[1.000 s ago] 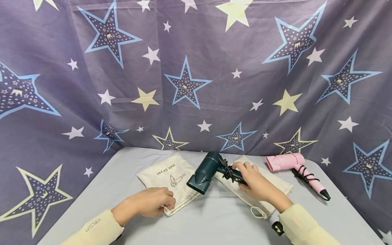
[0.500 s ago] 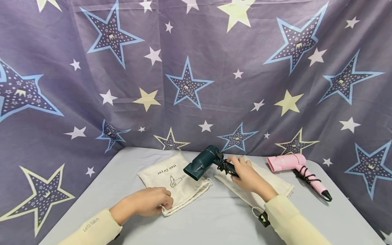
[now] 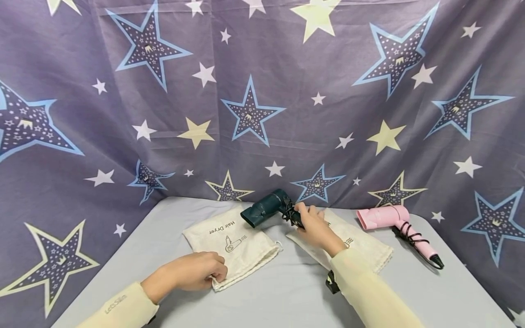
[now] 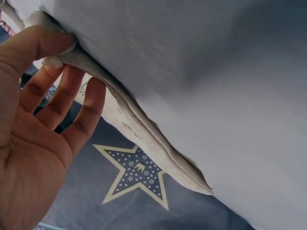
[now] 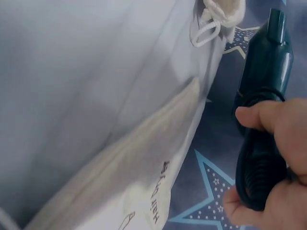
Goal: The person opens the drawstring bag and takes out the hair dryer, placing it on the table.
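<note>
My right hand (image 3: 317, 229) grips the handle of a dark green hair dryer (image 3: 266, 207), its black cord wrapped round the handle. The dryer is over the far edge of a cream drawstring bag (image 3: 246, 248) printed "Hair Dryer", its nozzle pointing left. With thumb and fingers my left hand (image 3: 198, 271) pinches the near corner of that bag's hem, seen up close as a folded fabric edge (image 4: 139, 120) in the left wrist view. In the right wrist view, the dryer (image 5: 266, 62) is in my fingers. A second cream bag (image 3: 361, 246) lies flat beneath my right forearm.
A pink hair dryer (image 3: 383, 216) with a black cord round its handle lies at the right of the table. The grey-white tabletop (image 3: 287, 300) ends at a purple star-patterned curtain (image 3: 283, 114) behind.
My right hand has moved left and away from me with the green hair dryer, whose nozzle has swung further left. My left hand has shifted slightly left, still pinching the bag's hem.
</note>
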Available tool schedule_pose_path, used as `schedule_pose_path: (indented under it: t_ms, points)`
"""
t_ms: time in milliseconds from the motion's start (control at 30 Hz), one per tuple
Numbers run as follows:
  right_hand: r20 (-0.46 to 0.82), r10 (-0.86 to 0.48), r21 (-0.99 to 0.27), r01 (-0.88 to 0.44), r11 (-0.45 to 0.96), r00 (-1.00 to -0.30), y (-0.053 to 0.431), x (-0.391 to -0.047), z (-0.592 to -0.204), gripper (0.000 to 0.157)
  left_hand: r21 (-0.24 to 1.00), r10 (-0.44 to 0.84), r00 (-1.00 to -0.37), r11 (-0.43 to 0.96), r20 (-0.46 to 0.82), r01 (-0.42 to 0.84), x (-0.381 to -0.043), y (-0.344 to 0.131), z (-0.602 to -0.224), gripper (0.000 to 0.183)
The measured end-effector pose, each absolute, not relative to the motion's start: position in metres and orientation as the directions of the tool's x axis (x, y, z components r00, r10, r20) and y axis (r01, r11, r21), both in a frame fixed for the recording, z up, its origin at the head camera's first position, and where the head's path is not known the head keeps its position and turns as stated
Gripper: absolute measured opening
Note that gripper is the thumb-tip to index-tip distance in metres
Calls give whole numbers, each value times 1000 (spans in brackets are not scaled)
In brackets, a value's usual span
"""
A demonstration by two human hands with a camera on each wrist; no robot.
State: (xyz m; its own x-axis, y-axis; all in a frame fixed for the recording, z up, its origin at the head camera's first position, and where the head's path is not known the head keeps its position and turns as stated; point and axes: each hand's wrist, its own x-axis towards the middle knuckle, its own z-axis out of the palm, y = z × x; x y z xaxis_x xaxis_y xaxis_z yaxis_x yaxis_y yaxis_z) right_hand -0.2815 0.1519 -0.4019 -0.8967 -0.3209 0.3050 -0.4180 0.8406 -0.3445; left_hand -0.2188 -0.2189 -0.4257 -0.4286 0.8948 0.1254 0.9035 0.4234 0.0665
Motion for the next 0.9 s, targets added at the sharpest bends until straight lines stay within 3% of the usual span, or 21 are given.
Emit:
schedule_pose_path:
  t_ms: [700,900]
  points:
    - [165,-131,-365,-184,913,-977,96,-299,-409,59,66,891,-436,431,123,900,-216,-220,-426,36]
    - [150,-102,-357,-150,922,-983,91,-304,-417,66,66,886,-448,443,118,894,-215,-219,-424,36]
